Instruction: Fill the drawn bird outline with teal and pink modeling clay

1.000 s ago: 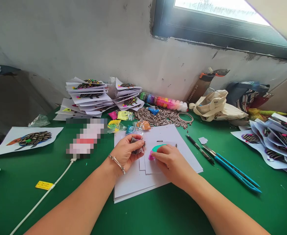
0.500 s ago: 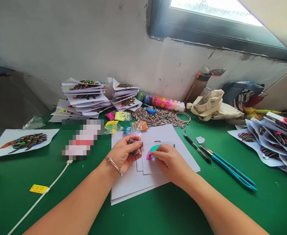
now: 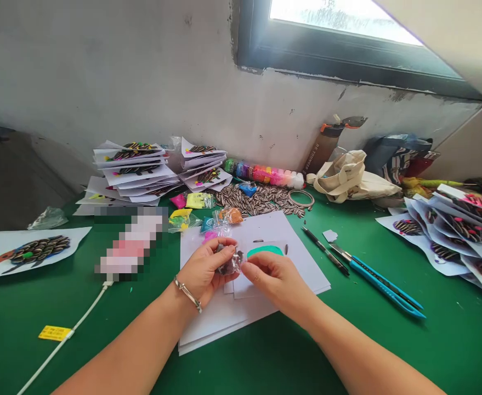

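Observation:
My left hand (image 3: 208, 266), with a silver bangle on its wrist, is closed round a small clear plastic bag (image 3: 230, 264) with dark, clay-like stuff in it. At the bag's right edge my right hand (image 3: 271, 274) pinches the plastic between thumb and forefinger. Beneath the hands lies a stack of white paper (image 3: 211, 323), topped by smaller sheets. A flat green shape (image 3: 265, 250) on the top sheet is partly covered by my right hand. Two sunflower seeds lie close to it, one above (image 3: 257, 240) and one to its right (image 3: 286, 249).
Behind the paper are small bags of coloured clay (image 3: 200, 200) and a heap of striped seeds (image 3: 261, 200). A pen (image 3: 326, 251) and blue tweezers (image 3: 380, 282) lie right. Seed-picture stacks stand back left (image 3: 134, 170) and right (image 3: 450, 230). A white cable (image 3: 86, 310) crosses the left side.
My right hand has moved left from the green shape to the bag in my left hand. The pink piece seen at its fingertips is no longer visible there. The view has shifted slightly.

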Demonstrator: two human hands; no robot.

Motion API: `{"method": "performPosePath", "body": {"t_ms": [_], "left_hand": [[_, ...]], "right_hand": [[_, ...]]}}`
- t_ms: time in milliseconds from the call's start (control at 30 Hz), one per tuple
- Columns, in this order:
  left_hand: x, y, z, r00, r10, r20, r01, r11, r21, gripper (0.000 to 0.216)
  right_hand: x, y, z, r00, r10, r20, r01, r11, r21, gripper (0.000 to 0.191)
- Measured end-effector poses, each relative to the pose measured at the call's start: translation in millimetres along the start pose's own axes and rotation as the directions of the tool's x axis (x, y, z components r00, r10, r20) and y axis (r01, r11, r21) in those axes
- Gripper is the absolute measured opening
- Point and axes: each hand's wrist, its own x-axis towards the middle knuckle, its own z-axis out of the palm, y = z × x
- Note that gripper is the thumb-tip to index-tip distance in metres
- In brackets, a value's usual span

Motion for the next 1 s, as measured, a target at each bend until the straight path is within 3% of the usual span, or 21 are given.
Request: {"method": "performPosePath", "body": {"t_ms": [167, 267, 300, 367, 433, 500, 567, 633, 700, 800, 1000], "left_hand": [[0, -1, 1, 1.000, 0.019, 0.023, -0.020, 0.999, 0.037, 0.032], [2, 9, -8, 0.979, 0.201, -0.021, -0.191, 0.956, 0.223, 0.036], [3, 13, -13, 0.939, 0.341, -0.037, -0.306, 0.881, 0.362, 0.035], [8, 24, -29, 0.778, 0.627, -0.048, -0.428, 0.583, 0.691, 0.032], [15, 34, -48, 0.590, 0.806, 0.043, -0.387, 0.235, 0.891, 0.025], [23, 39, -65, 0.522, 0.840, 0.147, -0.278, 0.005, 0.960, 0.027], [32, 39, -78, 0.569, 0.806, 0.163, -0.140, -0.101, 0.985, 0.031], [39, 35, -85, 0.622, 0.769, 0.148, -0.064, -0.138, 0.988, 0.032], [42, 31, -87, 0.633, 0.765, 0.121, -0.027, -0.134, 0.991, 0.031], [44, 28, -88, 0.638, 0.767, 0.073, 0.035, -0.124, 0.992, 0.029], [38, 34, -84, 0.632, 0.772, 0.061, 0.059, -0.126, 0.990, 0.027]], "right_hand": [[1, 0, -1, 0.998, 0.036, -0.042, -0.032, 0.994, 0.106, 0.023], [5, 2, -5, 0.996, 0.041, -0.077, -0.032, 0.993, 0.118, 0.024], [7, 3, -6, 0.996, 0.039, -0.080, -0.030, 0.994, 0.109, 0.024], [14, 6, -3, 0.994, 0.035, -0.102, -0.030, 0.998, 0.050, 0.026], [23, 9, 2, 0.993, -0.008, -0.115, -0.003, 0.995, -0.100, 0.027], [33, 12, 6, 0.992, -0.037, -0.122, 0.017, 0.987, -0.161, 0.028], [40, 15, 8, 0.988, -0.066, -0.137, 0.034, 0.974, -0.225, 0.031], [42, 16, 7, 0.979, -0.098, -0.181, 0.043, 0.958, -0.283, 0.027], [38, 14, 3, 0.961, -0.150, -0.234, 0.063, 0.938, -0.342, 0.023], [26, 5, -4, 0.911, -0.348, -0.220, 0.208, 0.850, -0.484, 0.026], [11, -10, -29, 0.883, -0.422, -0.206, 0.290, 0.835, -0.468, 0.022]]}}
